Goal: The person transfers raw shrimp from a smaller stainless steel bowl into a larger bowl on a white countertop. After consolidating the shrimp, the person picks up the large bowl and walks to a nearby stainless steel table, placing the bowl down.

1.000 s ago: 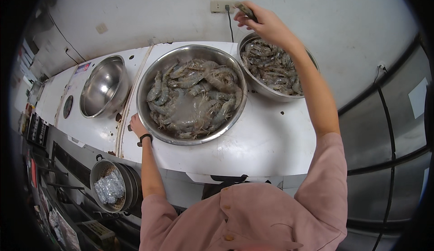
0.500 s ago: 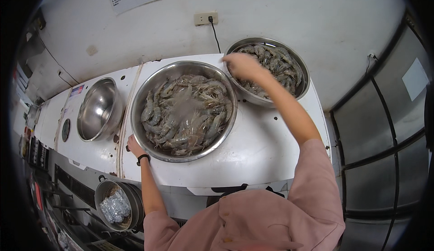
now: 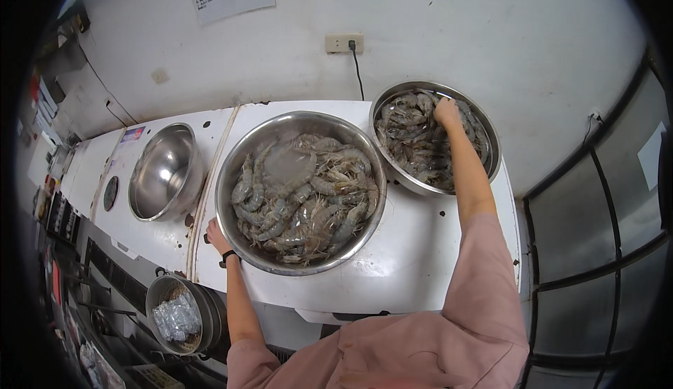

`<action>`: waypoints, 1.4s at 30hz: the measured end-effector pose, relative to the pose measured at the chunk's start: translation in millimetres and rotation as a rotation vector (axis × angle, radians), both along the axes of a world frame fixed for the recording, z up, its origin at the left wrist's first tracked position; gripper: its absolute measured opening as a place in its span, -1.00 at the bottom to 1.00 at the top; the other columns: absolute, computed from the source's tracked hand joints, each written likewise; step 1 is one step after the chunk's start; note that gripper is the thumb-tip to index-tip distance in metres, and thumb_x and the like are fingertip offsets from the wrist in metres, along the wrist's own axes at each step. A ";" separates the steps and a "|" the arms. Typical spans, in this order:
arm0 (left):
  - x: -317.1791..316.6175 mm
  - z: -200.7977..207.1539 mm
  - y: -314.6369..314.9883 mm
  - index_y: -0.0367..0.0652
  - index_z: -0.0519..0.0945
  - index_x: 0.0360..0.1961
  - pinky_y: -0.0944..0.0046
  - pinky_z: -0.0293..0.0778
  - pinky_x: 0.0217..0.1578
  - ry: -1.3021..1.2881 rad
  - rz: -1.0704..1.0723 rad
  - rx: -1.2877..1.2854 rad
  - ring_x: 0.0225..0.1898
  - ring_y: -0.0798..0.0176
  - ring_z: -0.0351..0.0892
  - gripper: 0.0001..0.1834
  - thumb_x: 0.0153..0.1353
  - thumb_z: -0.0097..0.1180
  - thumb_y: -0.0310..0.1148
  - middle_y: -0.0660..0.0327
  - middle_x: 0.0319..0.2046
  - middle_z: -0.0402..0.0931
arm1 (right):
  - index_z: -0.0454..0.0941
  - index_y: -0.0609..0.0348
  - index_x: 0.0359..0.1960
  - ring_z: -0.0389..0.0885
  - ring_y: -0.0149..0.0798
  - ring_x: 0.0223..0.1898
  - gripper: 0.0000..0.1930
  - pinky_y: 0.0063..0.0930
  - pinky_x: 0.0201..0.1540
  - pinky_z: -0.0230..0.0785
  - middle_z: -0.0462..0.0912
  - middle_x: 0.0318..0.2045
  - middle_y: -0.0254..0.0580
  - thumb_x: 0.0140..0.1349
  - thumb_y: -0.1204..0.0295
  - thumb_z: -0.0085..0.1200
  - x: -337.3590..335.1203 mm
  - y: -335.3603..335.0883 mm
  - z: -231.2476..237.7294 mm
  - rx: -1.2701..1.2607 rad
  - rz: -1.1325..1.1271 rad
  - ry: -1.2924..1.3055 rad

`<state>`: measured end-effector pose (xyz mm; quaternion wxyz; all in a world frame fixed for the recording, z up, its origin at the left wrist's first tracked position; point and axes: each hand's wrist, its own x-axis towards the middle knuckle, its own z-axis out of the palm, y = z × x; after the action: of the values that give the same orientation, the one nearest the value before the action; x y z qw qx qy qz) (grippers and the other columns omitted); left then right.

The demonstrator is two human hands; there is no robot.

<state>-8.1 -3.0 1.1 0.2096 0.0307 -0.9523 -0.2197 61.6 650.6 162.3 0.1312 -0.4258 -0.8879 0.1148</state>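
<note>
A large steel bowl heaped with raw grey shrimp in cloudy water stands in front of me. Behind it to the right, a second steel bowl also holds raw shrimp. My right hand is inside this second bowl, its fingers closed and pointing down among the shrimp; what they grip is hidden. My left hand, with a dark band at the wrist, is beside the large bowl's lower left rim. Its fingers are curled, with a small dark spot at their tips that I cannot identify.
An empty steel bowl tilts on the white tabletop at left, near a dark oval thing. Pots with a silvery bundle stand below the table. An outlet with a plugged-in cord is on the wall.
My right hand has moved from the second bowl's left rim rightward, in among its shrimp. My left hand stays beside the large bowl. The whole view has shifted slightly.
</note>
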 end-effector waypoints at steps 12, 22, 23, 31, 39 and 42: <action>-3.3 -5.7 -4.0 -0.07 0.45 -0.09 0.04 0.19 -0.07 0.024 -0.050 -0.027 -0.07 0.01 0.28 -0.63 0.03 0.02 -0.24 0.22 -0.14 0.34 | 0.39 0.21 -0.06 0.45 -0.02 -0.04 -0.66 -0.20 0.00 0.25 0.49 -0.09 0.07 0.12 0.40 -0.06 40.9 -78.8 118.5 0.111 0.551 0.174; -18.6 -21.5 -16.2 -0.18 0.39 -0.11 0.07 0.22 -0.07 -0.006 -0.052 0.064 -0.07 -0.03 0.31 -0.60 0.04 0.08 -0.23 0.04 -0.18 0.39 | 0.51 0.01 -0.10 0.43 -0.09 -0.05 -0.62 -0.26 0.03 0.29 0.47 -0.09 -0.10 -0.05 0.48 0.08 63.8 -70.0 61.5 0.145 0.835 -0.283; -18.2 -21.0 -15.7 -0.17 0.40 -0.11 0.07 0.22 -0.08 0.017 -0.065 0.024 -0.07 -0.02 0.31 -0.60 0.03 0.08 -0.23 0.07 -0.18 0.38 | 0.51 0.02 -0.12 0.43 -0.07 -0.05 -0.63 -0.26 0.01 0.30 0.48 -0.11 -0.10 -0.05 0.51 0.06 76.1 -69.2 40.5 0.286 0.835 -0.276; -7.2 -9.5 -8.2 -0.16 0.44 -0.12 0.08 0.24 -0.11 0.034 -0.062 -0.037 -0.08 0.02 0.31 -0.61 0.00 0.09 -0.26 0.17 -0.17 0.35 | 0.45 0.07 -0.14 0.51 -0.02 -0.18 -0.76 -0.24 -0.13 0.36 0.56 -0.24 -0.07 0.12 0.45 -0.08 83.3 -58.7 72.0 0.255 0.707 0.151; -15.5 -17.3 -13.2 -0.22 0.42 -0.18 0.08 0.26 -0.13 0.071 -0.081 -0.023 -0.10 0.00 0.33 -0.63 -0.01 0.10 -0.26 0.13 -0.21 0.39 | 0.40 0.20 -0.05 0.47 -0.13 -0.03 -0.70 -0.32 0.02 0.27 0.53 -0.12 -0.07 0.14 0.48 -0.08 73.8 -166.6 165.2 -0.118 1.047 0.864; -20.5 -23.0 -18.2 -0.25 0.40 -0.19 0.06 0.26 -0.14 0.111 -0.105 -0.015 -0.12 -0.04 0.35 -0.62 -0.01 0.10 -0.26 0.05 -0.28 0.42 | 0.44 0.18 -0.07 0.37 -0.15 0.07 -0.69 -0.32 0.11 0.20 0.45 0.00 -0.08 0.12 0.52 -0.10 52.0 -163.1 140.2 -0.146 1.259 0.479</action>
<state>-28.6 -21.1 -21.9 0.2505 -0.0330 -0.9411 -0.2246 113.6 487.5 302.6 0.2035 0.2020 -0.9030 0.3200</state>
